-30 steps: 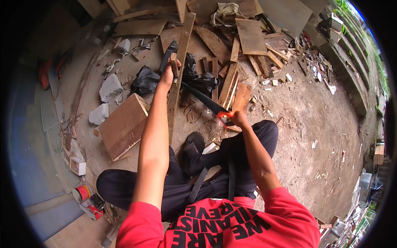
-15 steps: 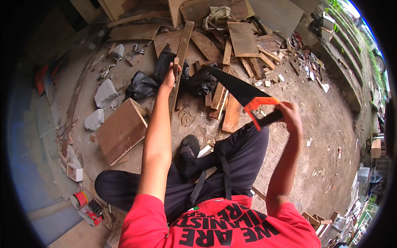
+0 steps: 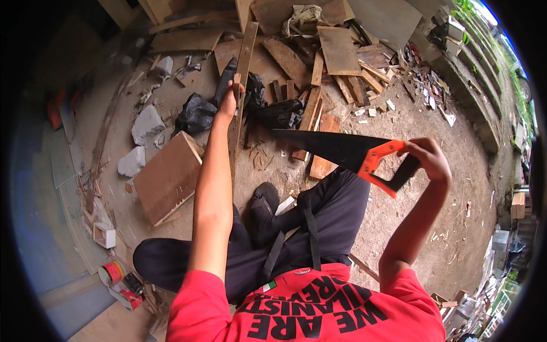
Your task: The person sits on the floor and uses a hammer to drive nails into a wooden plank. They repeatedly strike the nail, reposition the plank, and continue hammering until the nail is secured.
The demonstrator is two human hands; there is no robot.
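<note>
1. One handsaw (image 3: 342,151), black blade, orange-and-black handle; right hand (image 3: 430,159) has its grip clamped on the handle, saw lifted off the ground at right, blade pointing left, tip ending near the middle of the scene.
2. One long narrow plank (image 3: 244,74) running from near centre to far; left hand (image 3: 229,102) has its grip closed round it about midway, arm stretched far.
3. Saw blade is well apart from the plank and the left hand, to their right and nearer.
4. Two black plastic bags: one (image 3: 195,115) left of the plank, one (image 3: 279,113) just right of it.
5. Two grey stone chunks (image 3: 147,124) at left, one nearer than the other.
6. One flat square board (image 3: 165,176) on the dirt ground (image 3: 433,228), near left of the arm.
7. Scrap-wood pile (image 3: 336,57) far, pieces too many to count.
8. One black shoe (image 3: 265,199) near centre, below the saw tip.
</note>
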